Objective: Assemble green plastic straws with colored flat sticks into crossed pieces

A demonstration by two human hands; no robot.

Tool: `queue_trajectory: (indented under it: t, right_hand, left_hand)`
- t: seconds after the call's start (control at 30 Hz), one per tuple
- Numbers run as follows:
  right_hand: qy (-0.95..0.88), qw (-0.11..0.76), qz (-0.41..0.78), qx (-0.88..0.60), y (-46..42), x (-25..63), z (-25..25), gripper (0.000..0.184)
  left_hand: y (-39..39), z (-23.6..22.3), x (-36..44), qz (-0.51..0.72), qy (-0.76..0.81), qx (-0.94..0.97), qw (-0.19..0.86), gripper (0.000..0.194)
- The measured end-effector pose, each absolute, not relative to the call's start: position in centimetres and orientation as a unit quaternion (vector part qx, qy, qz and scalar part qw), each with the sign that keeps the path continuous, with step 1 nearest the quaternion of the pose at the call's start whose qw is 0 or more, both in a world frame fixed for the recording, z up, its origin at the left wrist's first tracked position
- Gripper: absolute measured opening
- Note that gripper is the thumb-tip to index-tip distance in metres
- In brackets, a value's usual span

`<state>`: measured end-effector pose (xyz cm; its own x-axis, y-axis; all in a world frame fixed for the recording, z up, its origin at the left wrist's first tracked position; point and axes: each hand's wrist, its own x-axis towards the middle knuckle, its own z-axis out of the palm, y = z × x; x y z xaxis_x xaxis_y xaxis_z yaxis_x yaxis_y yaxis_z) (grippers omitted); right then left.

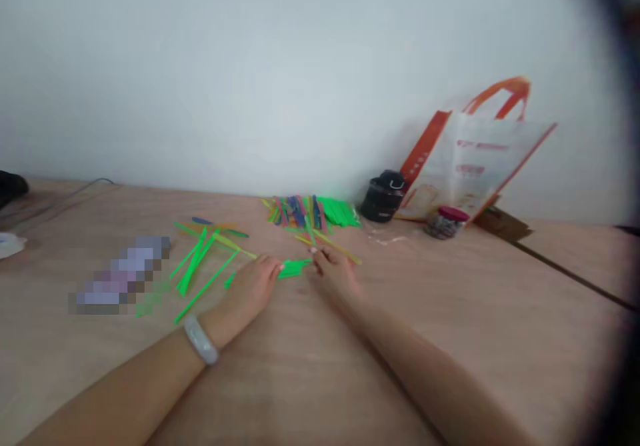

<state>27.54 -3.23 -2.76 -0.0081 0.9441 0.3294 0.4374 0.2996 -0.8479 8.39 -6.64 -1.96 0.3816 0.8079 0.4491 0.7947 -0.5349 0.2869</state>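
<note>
My left hand point(254, 281) is closed round a bundle of thin green plastic sticks point(294, 269), whose far end sticks out past the wrist side at left. At the bundle's right end, my right hand point(334, 269) has its fingers bent together. Part of the bundle's tip is hidden there. Just beyond the right fingers lies a yellow propeller blade point(340, 249) with a pale green stick leading to it. To the left of my left hand, several loose green sticks point(193, 269) lie on the table, with a few assembled propeller toys point(223, 231) behind them.
Coloured blades point(295, 211) and a clear bag of green sticks point(340, 211) lie by the wall. A black jar point(383, 198), a red-lidded jar point(447, 223) and a white-orange tote bag point(473, 159) stand at back right. A blurred-out flat object point(123, 276) lies at left.
</note>
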Motion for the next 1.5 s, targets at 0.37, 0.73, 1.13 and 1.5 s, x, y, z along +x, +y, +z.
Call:
queue_trajectory:
  t: [0.37, 0.73, 1.13, 1.5]
  right_hand:
    - [-0.768, 0.204, -0.070, -0.603, -2.3, 29.7, -3.0, 0.031]
    - [-0.769, 0.180, -0.103, -0.605, -1.1, 30.1, -3.8, 0.029]
    - [-0.787, 0.209, -0.104, -0.571, -2.0, 29.5, -3.7, 0.028]
    - [-0.799, 0.279, -0.038, -0.532, -3.1, 28.9, -3.0, 0.028]
  left_hand:
    - [-6.3, -3.9, 9.0, 0.231, 0.415, 0.880, -0.014, 0.029]
    - [-5.0, -4.0, 7.7, 0.217, 0.432, 0.875, -0.007, 0.026]
    - [-3.9, 0.4, 2.8, 0.113, 0.675, 0.716, -0.138, 0.025]
    - [-3.3, 0.1, 2.2, 0.096, 0.658, 0.739, -0.108, 0.025]
